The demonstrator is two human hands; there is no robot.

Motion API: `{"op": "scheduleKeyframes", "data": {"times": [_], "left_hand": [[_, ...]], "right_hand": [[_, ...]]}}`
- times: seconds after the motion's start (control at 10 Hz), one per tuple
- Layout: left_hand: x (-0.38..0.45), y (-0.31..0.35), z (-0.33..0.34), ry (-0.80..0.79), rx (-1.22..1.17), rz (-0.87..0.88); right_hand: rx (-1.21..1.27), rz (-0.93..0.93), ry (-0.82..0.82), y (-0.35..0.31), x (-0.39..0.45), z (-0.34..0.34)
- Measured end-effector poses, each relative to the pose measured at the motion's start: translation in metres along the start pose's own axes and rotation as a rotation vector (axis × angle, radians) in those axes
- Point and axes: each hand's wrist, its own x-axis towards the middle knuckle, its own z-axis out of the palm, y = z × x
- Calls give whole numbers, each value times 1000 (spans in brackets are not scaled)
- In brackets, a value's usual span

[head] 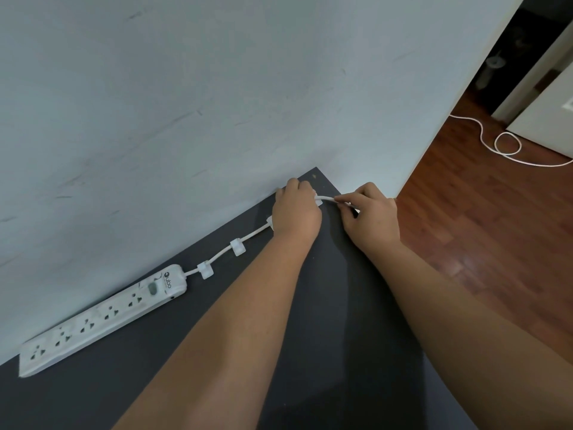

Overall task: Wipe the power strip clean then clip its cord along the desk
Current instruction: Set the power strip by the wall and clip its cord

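A white power strip [102,318] lies on the dark desk [341,305] along the wall. Its white cord [254,234] runs toward the desk's far corner through two white clips [205,269] [237,247], and a third clip [269,221] shows partly beside my left wrist. My left hand [296,211] presses down near the far corner, covering the cord and a further clip whose white edge shows at its fingers. My right hand [370,215] pinches the cord just right of the left hand, at the desk's right edge.
A pale wall [186,103] rises directly behind the desk. To the right is a wooden floor [480,228] with the loose white cable [505,144] looping toward a doorway.
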Motion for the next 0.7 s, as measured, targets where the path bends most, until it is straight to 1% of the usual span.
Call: {"op": "scheduleKeyframes", "data": {"times": [0.2, 0.3, 0.4, 0.5, 0.6, 0.7], "left_hand": [[-14, -15, 11, 139, -139, 84], [-21, -17, 9, 112, -145, 87], [-39, -22, 5, 67, -24, 120], [-81, -32, -3, 52, -31, 134], [-141, -43, -15, 85, -127, 147], [-229, -58, -29, 81, -235, 119]], "right_hand": [[-45, 68, 0, 5, 7, 7], [-142, 44, 4, 3, 7, 7], [-176, 51, 13, -1, 7, 7], [-155, 77, 34, -1, 6, 5], [-101, 54, 24, -8, 5, 4], [14, 80, 31, -11, -1, -11]]}}
